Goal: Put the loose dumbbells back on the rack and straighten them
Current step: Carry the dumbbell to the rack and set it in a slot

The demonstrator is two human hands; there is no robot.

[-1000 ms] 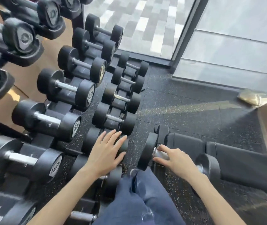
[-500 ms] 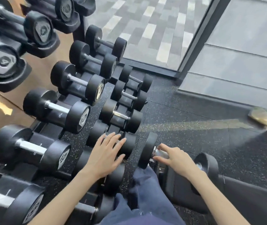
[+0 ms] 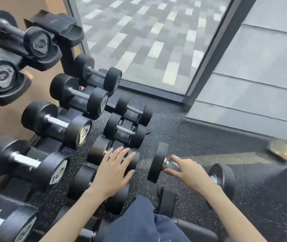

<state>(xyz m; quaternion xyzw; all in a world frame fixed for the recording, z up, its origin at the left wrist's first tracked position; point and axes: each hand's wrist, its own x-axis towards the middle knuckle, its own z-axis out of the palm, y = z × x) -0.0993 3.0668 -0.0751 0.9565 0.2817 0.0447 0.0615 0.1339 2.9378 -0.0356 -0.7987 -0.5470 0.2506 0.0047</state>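
A loose black dumbbell (image 3: 157, 165) with a chrome handle is held off the floor to the right of the rack, and my right hand (image 3: 189, 172) is wrapped around its handle. My left hand (image 3: 114, 169) lies flat, fingers spread, on a small dumbbell (image 3: 98, 151) in the bottom row of the rack. The three-tier dumbbell rack (image 3: 69, 55) fills the left side, with larger dumbbells (image 3: 58, 124) in the middle tier and small pairs (image 3: 125, 130) at the bottom.
Speckled black rubber floor (image 3: 182, 142) lies to the right of the rack. A padded bench (image 3: 167, 199) sits under my right arm. A glass wall with a dark frame (image 3: 207, 55) stands behind. A tan object (image 3: 286, 151) lies at the right edge.
The view has tilted up and shifted right. The loose dumbbell stays in my right hand, now past the bench end and over the floor. My left hand has slid one dumbbell further along the bottom row.
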